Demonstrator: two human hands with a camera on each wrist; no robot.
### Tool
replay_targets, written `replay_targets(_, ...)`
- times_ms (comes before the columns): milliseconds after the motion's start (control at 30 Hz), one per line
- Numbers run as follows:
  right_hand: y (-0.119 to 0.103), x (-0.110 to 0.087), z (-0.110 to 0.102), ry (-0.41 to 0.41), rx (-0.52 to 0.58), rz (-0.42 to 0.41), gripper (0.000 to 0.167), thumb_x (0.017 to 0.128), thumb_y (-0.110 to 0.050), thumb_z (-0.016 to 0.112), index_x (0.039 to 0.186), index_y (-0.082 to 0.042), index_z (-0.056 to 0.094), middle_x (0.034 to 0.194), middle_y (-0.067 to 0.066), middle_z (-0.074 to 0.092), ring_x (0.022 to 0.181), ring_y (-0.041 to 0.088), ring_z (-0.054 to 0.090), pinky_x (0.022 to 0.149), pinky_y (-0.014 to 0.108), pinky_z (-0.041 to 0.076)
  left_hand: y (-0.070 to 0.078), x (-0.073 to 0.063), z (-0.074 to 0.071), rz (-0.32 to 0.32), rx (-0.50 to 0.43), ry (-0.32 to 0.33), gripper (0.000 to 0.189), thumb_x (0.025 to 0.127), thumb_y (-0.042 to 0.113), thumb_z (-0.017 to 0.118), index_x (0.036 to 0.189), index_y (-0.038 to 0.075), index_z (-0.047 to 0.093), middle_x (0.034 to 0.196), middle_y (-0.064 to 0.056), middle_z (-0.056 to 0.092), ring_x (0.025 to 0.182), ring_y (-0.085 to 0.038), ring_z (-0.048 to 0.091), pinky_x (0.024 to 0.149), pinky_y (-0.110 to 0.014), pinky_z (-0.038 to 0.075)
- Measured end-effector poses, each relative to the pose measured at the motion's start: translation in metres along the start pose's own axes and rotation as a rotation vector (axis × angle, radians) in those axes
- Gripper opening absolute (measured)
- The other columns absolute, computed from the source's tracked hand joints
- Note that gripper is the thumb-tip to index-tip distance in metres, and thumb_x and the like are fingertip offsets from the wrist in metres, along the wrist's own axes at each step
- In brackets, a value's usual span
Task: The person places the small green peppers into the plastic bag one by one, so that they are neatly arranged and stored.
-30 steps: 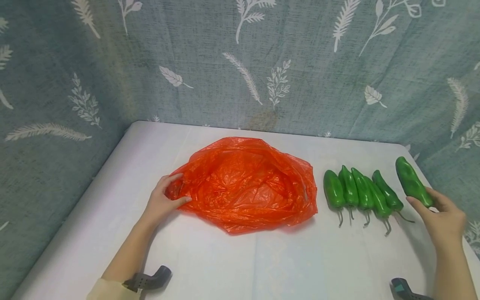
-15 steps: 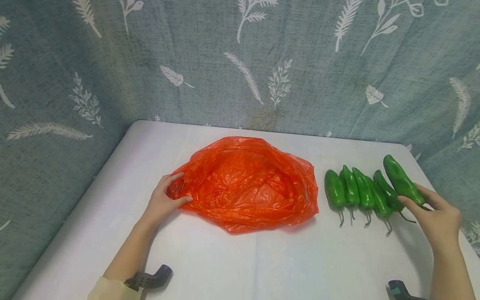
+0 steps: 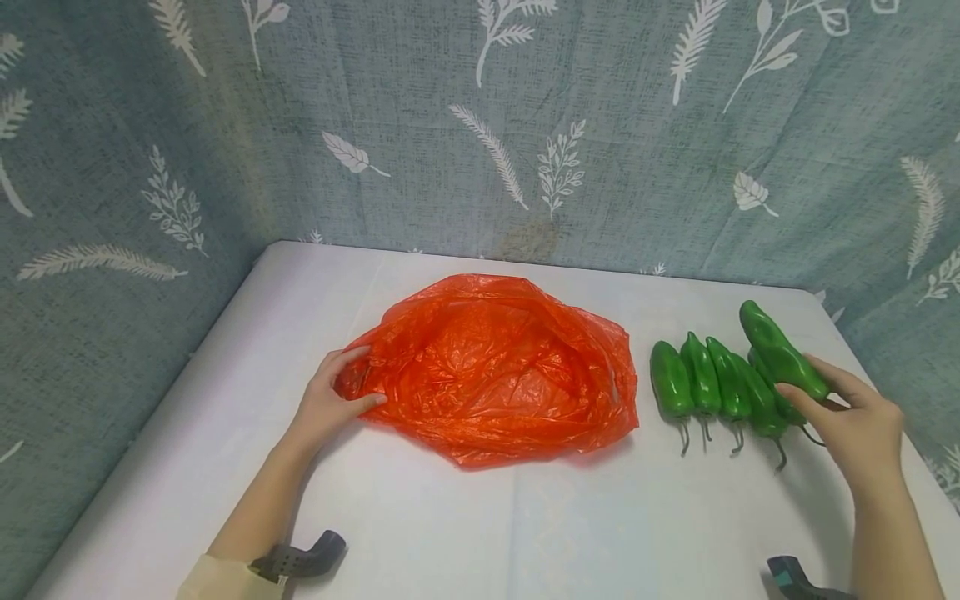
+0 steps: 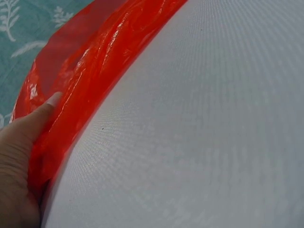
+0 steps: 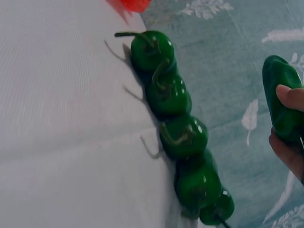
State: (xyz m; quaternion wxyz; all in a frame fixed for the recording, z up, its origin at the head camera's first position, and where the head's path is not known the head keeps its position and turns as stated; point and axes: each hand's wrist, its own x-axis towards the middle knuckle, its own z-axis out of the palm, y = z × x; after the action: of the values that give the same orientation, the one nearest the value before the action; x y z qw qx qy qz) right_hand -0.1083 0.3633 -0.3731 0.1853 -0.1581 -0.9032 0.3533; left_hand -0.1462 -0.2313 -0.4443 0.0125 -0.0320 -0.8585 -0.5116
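A crumpled red plastic bag [image 3: 498,442] lies with its wide mouth facing up at the middle of the table. My left hand [image 3: 327,402] holds the bag's left end, thumb on the near side and fingers on the far side; the left wrist view shows the thumb [image 4: 45,111] against the red film. A green pepper [image 3: 780,352] is pinched between thumb and fingers of my right hand [image 3: 855,417], raised over the right end of a row of several green peppers [image 3: 672,379]. In the head view it partly covers the rightmost pepper of the row.
A white cloth [image 3: 450,533] covers the table. Behind and on both sides hangs a grey-green curtain [image 3: 420,167] with white leaf prints. The row of peppers lies right of the bag, stems toward me.
My right hand has moved left with the pepper, from beside the row to above its right end. My left hand and the bag stay where they were.
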Motion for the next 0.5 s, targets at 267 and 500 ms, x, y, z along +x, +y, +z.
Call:
replay_targets(267, -0.03, -0.008, 0.004, 0.024, 0.156, -0.105, 0.05, 0.079, -0.014, 0.077, 0.126, -0.017, 0.062, 0.101, -0.033, 0.055, 0.072, -0.025, 0.052, 0.054, 0.002, 0.044, -0.001, 0.002, 0.0, 0.008, -0.002, -0.004, 0.073, 0.077, 0.028, 0.079, 0.14, 0.018, 0.043, 0.136, -0.009, 0.04, 0.127, -0.029, 0.039, 0.096, -0.049, 0.046)
replay_targets(500, -0.06, -0.015, 0.009, 0.049, 0.127, -0.256, 0.05, 0.075, -0.006, 0.079, 0.122, -0.009, 0.064, 0.093, -0.04, 0.05, 0.074, -0.027, 0.05, 0.059, -0.001, 0.042, -0.001, 0.001, -0.001, 0.004, 0.012, -0.009, 0.074, 0.077, 0.028, 0.078, 0.141, 0.017, 0.042, 0.137, -0.01, 0.04, 0.128, -0.03, 0.038, 0.096, -0.05, 0.046)
